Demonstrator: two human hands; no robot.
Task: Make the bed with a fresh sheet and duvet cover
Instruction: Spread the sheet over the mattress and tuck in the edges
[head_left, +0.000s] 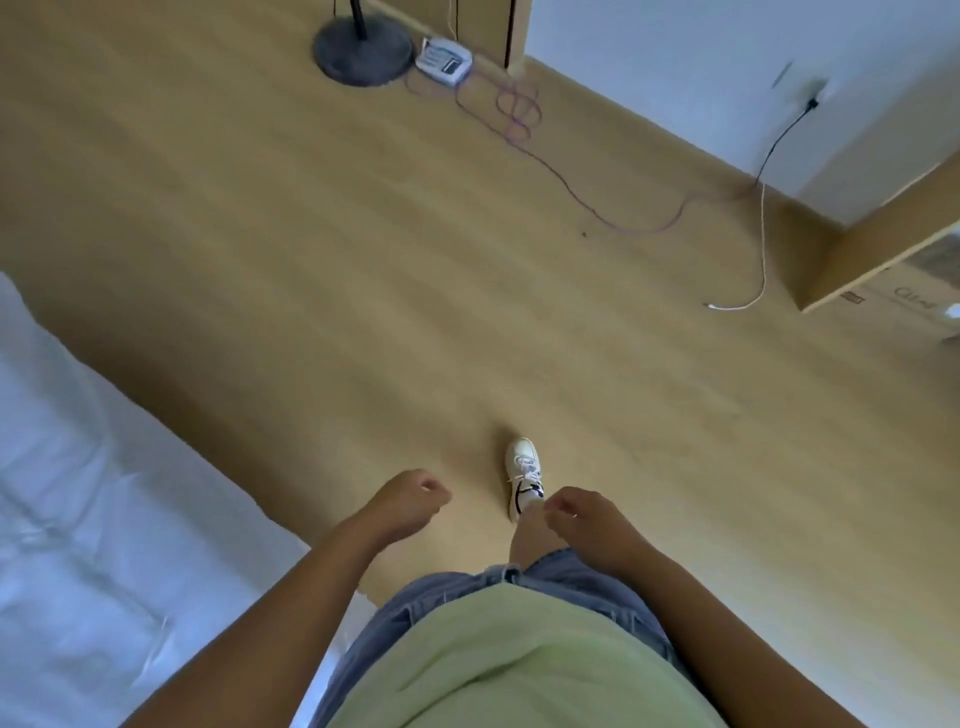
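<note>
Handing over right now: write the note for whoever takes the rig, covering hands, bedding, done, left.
Hands: left hand empty, fingers loosely curled; right hand the same. Both hang over the floor beside the bed.
It shows creased white fabric; whether that is the fresh sheet cannot be told. No duvet or cover in view.
Left: find and fit the duvet cover. Mind loose cables ahead.

Soft even daylight, faint shadows on floor (363, 260); whole view slightly motion-blurred; wide-angle bending at edges.
</note>
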